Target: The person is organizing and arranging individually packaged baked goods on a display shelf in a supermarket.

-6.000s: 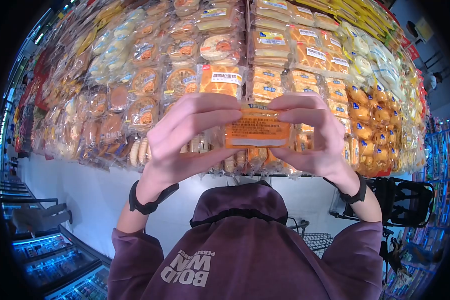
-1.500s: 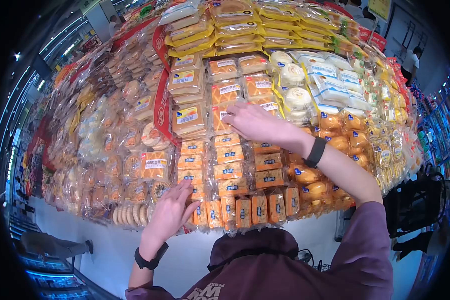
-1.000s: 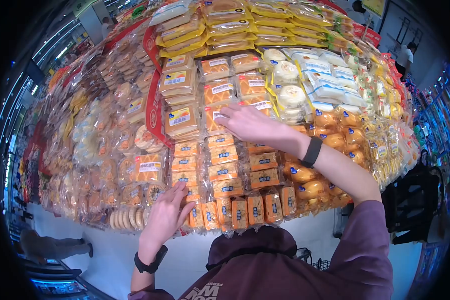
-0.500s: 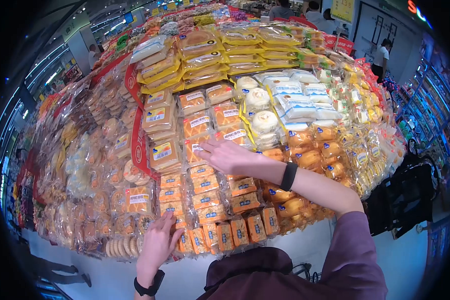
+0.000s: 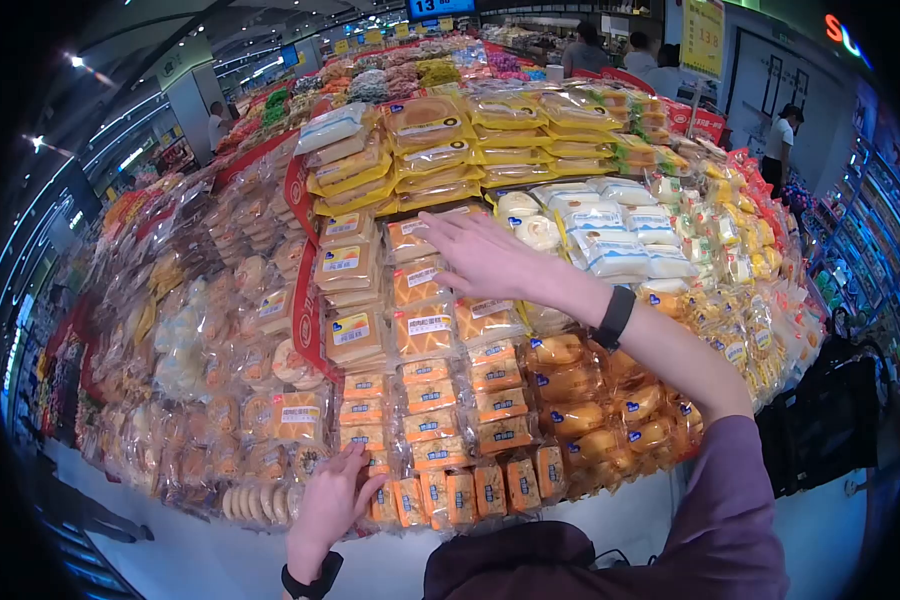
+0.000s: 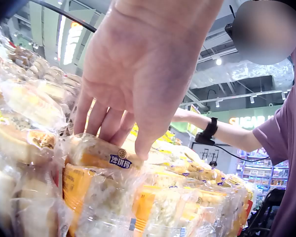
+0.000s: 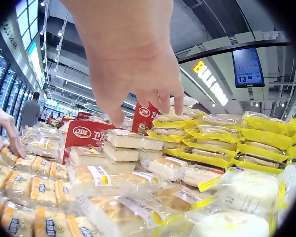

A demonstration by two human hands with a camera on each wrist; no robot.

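In the head view my left hand (image 5: 327, 500) rests at the front edge of the display, on small orange-labelled packs (image 5: 437, 450). Its fingers reach over one such pack (image 6: 101, 153) in the left wrist view, with the thumb at the pack's near side. Farther back, my right hand (image 5: 495, 262) is stretched over the column of waffle-patterned cake packs (image 5: 423, 332), fingers extended and partly covering the rear packs. The right wrist view shows that hand (image 7: 133, 69) above the packs, fingers spread and holding nothing; whether a fingertip touches a wrapper, I cannot tell.
Stacked yellow-edged packs (image 5: 430, 125) stand behind the right hand, white packs (image 5: 610, 250) to its right. A red divider (image 5: 308, 330) runs left of the square cake packs (image 5: 355, 340). A black bag or cart (image 5: 820, 430) is at the right; people stand beyond the display.
The pack both hands held up earlier is no longer in them. Since half a second ago my right hand has moved back from a waffle-patterned pack; my left stays at the front. The view has tilted up.
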